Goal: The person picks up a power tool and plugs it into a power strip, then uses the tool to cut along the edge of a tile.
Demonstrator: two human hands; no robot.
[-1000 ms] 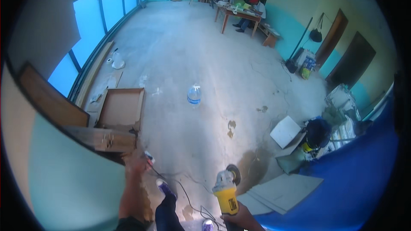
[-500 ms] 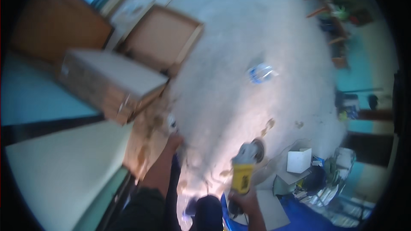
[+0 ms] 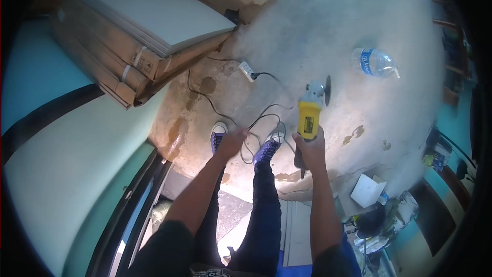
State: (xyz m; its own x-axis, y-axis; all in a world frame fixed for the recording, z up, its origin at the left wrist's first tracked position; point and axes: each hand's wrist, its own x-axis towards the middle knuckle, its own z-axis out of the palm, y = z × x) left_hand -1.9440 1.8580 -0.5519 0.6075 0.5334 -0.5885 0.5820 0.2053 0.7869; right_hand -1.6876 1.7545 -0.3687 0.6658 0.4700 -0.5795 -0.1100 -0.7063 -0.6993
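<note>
Right hand: the right hand [image 3: 310,149] is closed round the rear grip of a yellow angle grinder [image 3: 311,110], disc end pointing away from the person, over the concrete floor [image 3: 328,31].
Left hand: the left hand [image 3: 231,142] is loosely curled at the black cord [image 3: 256,123] above the shoes; whether it truly pinches the cord I cannot tell (the fingers blur into it).
Grinder: held off the floor, just right of the person's feet, its disc [image 3: 326,90] edge-on and clear of anything.
Cord: loops over the floor by the blue shoes [image 3: 266,146] and runs up to a white socket strip [image 3: 247,71], which lies near the stacked cartons.
Cartons: flat brown boxes [image 3: 138,46], strapped, piled by the wall at the floor's upper left edge.
Bottle: clear plastic water bottle [image 3: 374,61] on its side, well apart from the grinder, toward the floor's far right.
Small box: white carton [image 3: 367,190] at the floor's lower right edge, beside clutter.
Change: a second ago the head faced across the room; now it looks straight down, and the left hand has come from near the socket strip to the slack cord (the grinder stayed in the right hand throughout).
Reading: judged from this, attention has shifted to cord and tool, with the lead apparently plugged in.
</note>
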